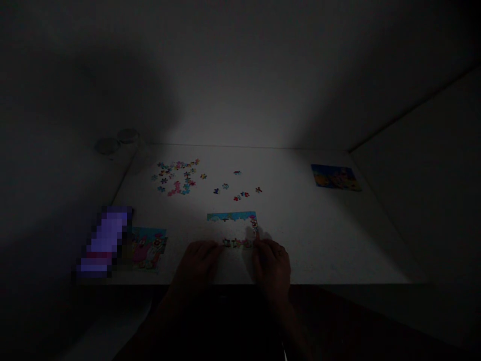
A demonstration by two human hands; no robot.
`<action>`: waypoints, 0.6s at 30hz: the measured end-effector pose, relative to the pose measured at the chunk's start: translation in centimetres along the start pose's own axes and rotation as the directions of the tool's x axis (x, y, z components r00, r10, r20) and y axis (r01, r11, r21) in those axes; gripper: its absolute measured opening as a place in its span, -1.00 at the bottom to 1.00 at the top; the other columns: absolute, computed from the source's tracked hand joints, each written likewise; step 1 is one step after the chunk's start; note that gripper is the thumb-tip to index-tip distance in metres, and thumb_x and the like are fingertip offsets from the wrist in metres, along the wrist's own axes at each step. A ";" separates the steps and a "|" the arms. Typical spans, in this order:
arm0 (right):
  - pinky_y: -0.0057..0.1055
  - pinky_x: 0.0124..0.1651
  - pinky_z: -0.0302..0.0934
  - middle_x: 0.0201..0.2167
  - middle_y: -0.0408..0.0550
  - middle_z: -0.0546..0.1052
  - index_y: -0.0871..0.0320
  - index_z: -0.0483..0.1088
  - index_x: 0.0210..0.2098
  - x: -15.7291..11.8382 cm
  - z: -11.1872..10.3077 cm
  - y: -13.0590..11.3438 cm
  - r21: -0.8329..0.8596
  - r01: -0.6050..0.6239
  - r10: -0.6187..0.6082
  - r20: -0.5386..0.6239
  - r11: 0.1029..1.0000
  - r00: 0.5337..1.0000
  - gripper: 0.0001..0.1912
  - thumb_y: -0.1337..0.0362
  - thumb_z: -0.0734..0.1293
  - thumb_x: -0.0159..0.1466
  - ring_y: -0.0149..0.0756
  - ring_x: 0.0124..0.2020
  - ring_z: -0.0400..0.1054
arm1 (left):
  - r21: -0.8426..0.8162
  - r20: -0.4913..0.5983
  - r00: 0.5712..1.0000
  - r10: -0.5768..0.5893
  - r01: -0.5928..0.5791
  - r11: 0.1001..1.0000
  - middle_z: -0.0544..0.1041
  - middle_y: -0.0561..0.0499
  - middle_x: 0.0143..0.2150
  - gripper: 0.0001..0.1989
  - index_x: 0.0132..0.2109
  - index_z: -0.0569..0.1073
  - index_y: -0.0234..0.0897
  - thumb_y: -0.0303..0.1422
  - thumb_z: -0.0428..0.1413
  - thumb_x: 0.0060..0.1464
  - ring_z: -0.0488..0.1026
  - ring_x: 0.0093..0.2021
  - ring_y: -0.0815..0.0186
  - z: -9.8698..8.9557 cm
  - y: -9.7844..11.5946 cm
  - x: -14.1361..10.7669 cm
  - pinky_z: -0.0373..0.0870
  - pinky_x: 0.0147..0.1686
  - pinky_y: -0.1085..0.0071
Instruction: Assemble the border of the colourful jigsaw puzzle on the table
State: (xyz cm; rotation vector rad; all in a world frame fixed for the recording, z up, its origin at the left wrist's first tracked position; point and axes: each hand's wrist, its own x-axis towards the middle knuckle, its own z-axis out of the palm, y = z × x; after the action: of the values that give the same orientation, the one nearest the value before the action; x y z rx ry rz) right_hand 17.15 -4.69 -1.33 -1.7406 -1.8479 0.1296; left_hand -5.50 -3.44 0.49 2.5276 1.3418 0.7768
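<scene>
A partly joined jigsaw border [232, 225] lies on the white table [300, 240], with a blue top strip, a right side and a bottom row around a bare middle. My left hand [197, 263] rests at the border's lower left, its fingertips at or very near the bottom row. My right hand [272, 265] is at the lower right corner, with its fingers against the pieces there. The dim light hides whether either hand holds a piece. Several loose pieces [175, 178] lie in a scattered heap further back.
A few loose pieces [240, 193] lie farther right. A picture card [145, 248] lies at the left near the table's front edge, beside a pixelated purple object [105, 240]. Another picture card [334, 178] lies at the back right. Two round lids [116, 142] sit in shadow at the back left.
</scene>
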 end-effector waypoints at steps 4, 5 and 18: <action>-0.13 -0.09 0.25 -0.18 0.09 0.52 0.16 0.46 -0.14 0.0 0.0 0.0 -0.004 -0.007 0.007 0.005 1.000 1.000 -0.79 0.30 0.21 0.32 -0.11 -0.15 0.33 | 0.007 0.006 1.000 -0.013 0.013 1.000 0.52 -0.13 -0.09 -0.70 0.03 0.47 -0.30 -0.53 -0.01 0.21 0.39 -0.09 0.16 0.0 0.1 0.2 0.44 -0.09 0.17; -0.14 -0.10 0.25 -0.18 0.09 0.52 0.16 0.46 -0.14 0.0 -0.1 -0.1 -0.002 -0.010 0.010 0.004 1.000 1.000 -0.79 0.30 0.21 0.32 -0.11 -0.15 0.33 | 0.007 0.013 1.000 -0.015 0.015 1.000 0.52 -0.13 -0.09 -0.70 0.03 0.48 -0.29 -0.53 0.00 0.20 0.39 -0.09 0.16 0.0 0.1 0.2 0.43 -0.08 0.17; -0.16 -0.12 0.32 -0.18 0.09 0.49 0.15 0.46 -0.13 -0.3 0.1 0.1 0.039 0.011 -0.007 -0.111 0.999 0.994 -0.80 0.31 0.23 0.32 -0.13 -0.14 0.34 | 0.004 0.020 1.000 0.000 0.000 1.000 0.53 -0.12 -0.11 -0.75 -0.02 0.48 -0.31 -0.53 0.03 0.19 0.39 -0.12 0.15 0.1 -0.1 0.1 0.41 -0.11 0.18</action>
State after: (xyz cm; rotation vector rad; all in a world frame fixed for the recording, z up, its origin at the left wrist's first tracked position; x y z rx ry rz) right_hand 17.14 -4.95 -1.58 -1.6778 -1.7613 0.0644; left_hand -5.46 -3.35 0.40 2.5317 1.3380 0.7479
